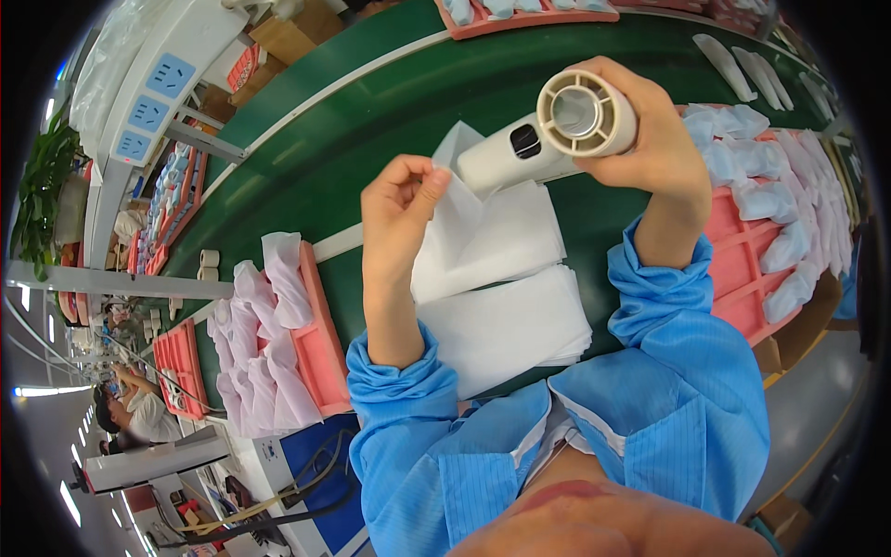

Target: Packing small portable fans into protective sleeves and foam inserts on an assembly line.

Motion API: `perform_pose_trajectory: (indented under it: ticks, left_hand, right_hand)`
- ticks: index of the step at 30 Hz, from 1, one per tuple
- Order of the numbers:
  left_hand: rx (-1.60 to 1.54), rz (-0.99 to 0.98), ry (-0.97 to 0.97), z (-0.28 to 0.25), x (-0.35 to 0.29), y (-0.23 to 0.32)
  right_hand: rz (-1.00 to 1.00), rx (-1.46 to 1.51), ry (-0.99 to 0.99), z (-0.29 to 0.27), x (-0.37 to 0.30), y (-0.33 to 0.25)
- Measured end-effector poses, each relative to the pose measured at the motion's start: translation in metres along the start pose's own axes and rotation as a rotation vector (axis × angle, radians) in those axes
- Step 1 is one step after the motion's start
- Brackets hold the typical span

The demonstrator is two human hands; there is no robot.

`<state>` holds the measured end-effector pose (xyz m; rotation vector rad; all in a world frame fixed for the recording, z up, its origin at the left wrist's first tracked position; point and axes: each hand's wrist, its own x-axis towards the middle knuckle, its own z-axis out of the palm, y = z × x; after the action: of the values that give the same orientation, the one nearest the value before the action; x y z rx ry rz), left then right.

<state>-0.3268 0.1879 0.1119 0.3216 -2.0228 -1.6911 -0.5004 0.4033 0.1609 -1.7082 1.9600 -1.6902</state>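
Observation:
A cream-white hair dryer (497,160) is in my right hand (661,139), gripped round its barrel. Its ribbed round opening faces up at me, and its handle, with a small black window, points left. My left hand (401,204) is closed, thumb and fingers pinching the upper edge of a thin white wrapping sheet (455,200). Part of that sheet stands up beside the end of the handle. Beneath lies an upper stack of white sheets (506,232), with a second stack (501,320) nearer my body.
Pink trays (320,334) of lilac-wrapped pieces stand at left. At right, another pink tray (733,241) carries blue and lilac-wrapped pieces. A third tray (529,20) lies beyond the green bench (371,121). Several whitish pieces (724,67) rest far right. A post with sockets (148,111) rises at left.

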Motion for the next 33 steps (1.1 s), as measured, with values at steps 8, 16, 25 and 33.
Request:
perform_pose_trajectory:
  ticks: [8,16,25,33]
  left_hand:
    - [-0.549,0.129,0.186,0.014,-0.019,0.027]
    - [-0.283,0.274,0.264,0.028,-0.032,0.029]
    - [0.479,0.716,0.540,0.051,-0.039,0.025]
    - [0.597,0.936,0.406,0.049,-0.030,0.017]
  right_hand:
    - [-0.284,-0.039,-0.032,0.081,0.013,-0.003]
    - [-0.213,-0.221,0.089,0.105,0.014,0.002]
    - [-0.252,-0.317,0.152,0.105,0.009,-0.005]
    - [-0.188,-0.299,0.293,0.106,0.016,0.006]
